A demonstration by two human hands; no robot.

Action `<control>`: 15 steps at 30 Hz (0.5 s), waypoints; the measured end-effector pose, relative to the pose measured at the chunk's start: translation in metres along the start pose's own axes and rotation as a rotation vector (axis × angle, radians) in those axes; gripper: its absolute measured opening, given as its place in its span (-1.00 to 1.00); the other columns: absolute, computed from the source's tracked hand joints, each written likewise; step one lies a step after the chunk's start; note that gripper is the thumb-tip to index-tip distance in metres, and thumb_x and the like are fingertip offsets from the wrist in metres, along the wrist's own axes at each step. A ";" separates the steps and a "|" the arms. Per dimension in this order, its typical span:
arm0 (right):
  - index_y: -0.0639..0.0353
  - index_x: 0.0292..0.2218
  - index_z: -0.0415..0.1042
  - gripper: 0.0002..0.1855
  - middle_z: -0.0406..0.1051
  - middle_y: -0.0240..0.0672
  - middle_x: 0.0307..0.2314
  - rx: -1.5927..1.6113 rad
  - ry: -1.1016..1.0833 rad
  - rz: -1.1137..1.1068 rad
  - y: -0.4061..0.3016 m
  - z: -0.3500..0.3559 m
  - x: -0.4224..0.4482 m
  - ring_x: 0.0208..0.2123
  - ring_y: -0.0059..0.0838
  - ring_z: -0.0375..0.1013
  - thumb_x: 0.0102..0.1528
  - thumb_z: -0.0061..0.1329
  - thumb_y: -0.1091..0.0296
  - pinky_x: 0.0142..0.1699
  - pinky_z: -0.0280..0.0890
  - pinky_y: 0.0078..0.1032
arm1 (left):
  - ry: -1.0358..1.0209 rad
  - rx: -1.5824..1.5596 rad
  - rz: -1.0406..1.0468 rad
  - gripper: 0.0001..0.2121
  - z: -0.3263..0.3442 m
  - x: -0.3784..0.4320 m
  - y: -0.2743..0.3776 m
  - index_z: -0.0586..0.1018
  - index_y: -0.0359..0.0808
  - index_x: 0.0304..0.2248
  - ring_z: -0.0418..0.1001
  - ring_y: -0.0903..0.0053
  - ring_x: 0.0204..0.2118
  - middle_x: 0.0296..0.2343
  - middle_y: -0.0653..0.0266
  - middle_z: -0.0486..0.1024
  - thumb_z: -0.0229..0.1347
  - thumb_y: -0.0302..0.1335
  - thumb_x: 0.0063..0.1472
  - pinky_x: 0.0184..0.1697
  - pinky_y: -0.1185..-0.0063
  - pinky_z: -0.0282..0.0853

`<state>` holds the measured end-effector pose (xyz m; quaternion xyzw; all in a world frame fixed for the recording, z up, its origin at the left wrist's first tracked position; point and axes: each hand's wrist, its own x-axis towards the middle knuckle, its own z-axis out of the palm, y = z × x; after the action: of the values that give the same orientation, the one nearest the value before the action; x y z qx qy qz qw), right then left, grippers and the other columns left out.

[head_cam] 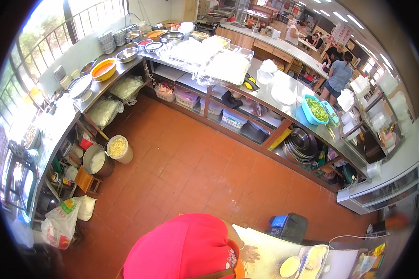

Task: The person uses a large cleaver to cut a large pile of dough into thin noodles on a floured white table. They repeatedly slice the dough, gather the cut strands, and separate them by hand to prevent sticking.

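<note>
My left hand [250,253], with a band at the wrist, rests flat on a pale work board [265,239] at the lower right. Its fingers are spread over pale yellow, dough-like pieces [248,268]. My red-sleeved shoulder [181,244] fills the bottom middle. Out of view is my right hand. Right of the left hand sits a round bowl or disc of yellow food [289,266], apart from it. Beside that stands a clear tray [325,259] holding a bowl [314,259] with yellowish contents.
A dark bin [295,226] stands behind the board. Steel counters [265,89] line the far side and left, bearing bowls, covered trays and a blue basin of greens [312,110]. Buckets [125,155] and a wooden stool [85,179] are on the tiled floor. Other people [337,76] are beyond.
</note>
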<state>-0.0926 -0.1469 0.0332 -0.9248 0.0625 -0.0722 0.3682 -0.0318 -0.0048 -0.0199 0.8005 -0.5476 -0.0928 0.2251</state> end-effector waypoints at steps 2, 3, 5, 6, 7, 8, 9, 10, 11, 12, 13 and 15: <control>0.39 -0.28 0.47 -0.59 0.42 -0.02 -0.40 0.048 0.004 0.003 -0.012 -0.004 0.005 -0.35 -0.14 0.38 0.16 -0.09 0.12 -0.22 0.29 -0.25 | -0.030 0.044 -0.024 0.10 0.012 0.004 0.002 0.07 -0.36 0.23 -0.11 0.00 0.30 0.23 -0.22 -0.09 0.14 0.24 -0.15 0.28 0.00 -0.33; 0.39 -0.27 0.47 -0.58 0.42 -0.01 -0.39 0.063 0.012 0.005 -0.017 -0.008 0.005 -0.34 -0.14 0.38 0.16 -0.10 0.11 -0.21 0.29 -0.25 | -0.044 0.065 -0.031 0.12 0.011 0.005 0.006 0.07 -0.35 0.24 -0.13 0.01 0.31 0.24 -0.20 -0.10 0.14 0.26 -0.18 0.29 -0.01 -0.34; 0.39 -0.26 0.47 -0.57 0.42 -0.01 -0.37 0.087 0.030 0.023 -0.024 -0.016 0.005 -0.31 -0.13 0.38 0.17 -0.11 0.09 -0.19 0.30 -0.25 | -0.174 0.038 -0.038 0.15 -0.007 0.013 0.014 0.06 -0.34 0.24 -0.16 0.01 0.32 0.24 -0.18 -0.12 0.14 0.28 -0.22 0.29 -0.01 -0.35; 0.39 -0.26 0.47 -0.56 0.42 0.00 -0.36 0.091 0.041 0.039 -0.025 -0.021 0.005 -0.30 -0.13 0.38 0.18 -0.12 0.08 -0.18 0.30 -0.24 | 0.002 0.134 0.028 0.16 0.003 0.024 0.011 0.06 -0.34 0.24 -0.17 0.01 0.32 0.24 -0.18 -0.12 0.14 0.29 -0.24 0.29 -0.01 -0.35; 0.39 -0.25 0.47 -0.55 0.42 0.00 -0.35 0.099 0.056 0.059 -0.026 -0.027 0.003 -0.29 -0.12 0.39 0.19 -0.12 0.08 -0.17 0.30 -0.24 | 0.181 0.236 0.075 0.17 0.007 0.032 0.012 0.06 -0.33 0.24 -0.17 0.01 0.32 0.25 -0.17 -0.12 0.14 0.29 -0.26 0.29 -0.01 -0.35; 0.39 -0.25 0.47 -0.55 0.42 0.00 -0.34 0.127 0.050 0.051 -0.033 -0.026 0.003 -0.28 -0.12 0.39 0.19 -0.13 0.07 -0.15 0.30 -0.24 | 0.605 0.464 0.150 0.18 0.048 0.040 -0.006 0.06 -0.33 0.24 -0.16 0.00 0.31 0.24 -0.17 -0.11 0.15 0.29 -0.27 0.29 -0.01 -0.35; 0.39 -0.24 0.47 -0.54 0.42 0.01 -0.33 0.146 0.054 0.050 -0.037 -0.028 0.003 -0.27 -0.12 0.39 0.20 -0.13 0.06 -0.14 0.30 -0.24 | 0.782 0.296 0.211 0.18 0.078 0.046 -0.014 0.06 -0.33 0.24 -0.15 -0.01 0.31 0.24 -0.17 -0.10 0.16 0.28 -0.27 0.29 -0.01 -0.35; 0.39 -0.24 0.47 -0.53 0.42 0.01 -0.32 0.160 0.067 0.053 -0.042 -0.033 0.001 -0.25 -0.11 0.39 0.20 -0.14 0.05 -0.13 0.30 -0.24 | 0.952 0.128 0.320 0.18 0.103 0.054 -0.021 0.05 -0.33 0.24 -0.14 -0.01 0.31 0.24 -0.16 -0.10 0.17 0.27 -0.28 0.29 0.00 -0.35; 0.39 -0.23 0.47 -0.53 0.42 0.01 -0.31 0.176 0.070 0.045 -0.045 -0.037 0.001 -0.24 -0.11 0.39 0.21 -0.14 0.04 -0.12 0.31 -0.23 | 0.827 -0.412 0.366 0.19 0.119 0.056 -0.020 0.05 -0.33 0.25 -0.14 -0.02 0.31 0.24 -0.16 -0.10 0.19 0.24 -0.29 0.29 0.00 -0.34; 0.39 -0.22 0.47 -0.52 0.42 0.02 -0.30 0.186 0.077 0.060 -0.046 -0.043 -0.004 -0.23 -0.11 0.39 0.21 -0.15 0.03 -0.11 0.31 -0.23 | 0.782 -0.743 0.404 0.19 0.123 0.058 -0.013 0.04 -0.33 0.25 -0.13 -0.02 0.31 0.24 -0.16 -0.09 0.21 0.22 -0.30 0.29 0.01 -0.34; 0.39 -0.22 0.47 -0.51 0.42 0.02 -0.29 0.198 0.092 0.074 -0.047 -0.048 -0.010 -0.22 -0.10 0.40 0.22 -0.16 0.02 -0.09 0.31 -0.23 | 0.751 -1.076 0.441 0.19 0.127 0.060 -0.006 0.03 -0.33 0.25 -0.13 -0.02 0.30 0.24 -0.15 -0.08 0.23 0.20 -0.31 0.30 0.02 -0.33; 0.39 -0.21 0.47 -0.50 0.42 0.03 -0.27 0.220 0.128 0.107 -0.047 -0.062 -0.017 -0.19 -0.09 0.40 0.23 -0.17 0.01 -0.07 0.31 -0.23 | 0.188 -0.225 -0.053 0.15 0.109 0.049 -0.003 0.05 -0.33 0.24 -0.13 0.01 0.31 0.23 -0.15 -0.06 0.26 0.13 -0.28 0.30 0.04 -0.31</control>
<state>-0.1176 -0.1520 0.1089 -0.8676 0.1271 -0.1179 0.4661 -0.0532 -0.0773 -0.1126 0.7895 -0.4891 -0.0842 0.3612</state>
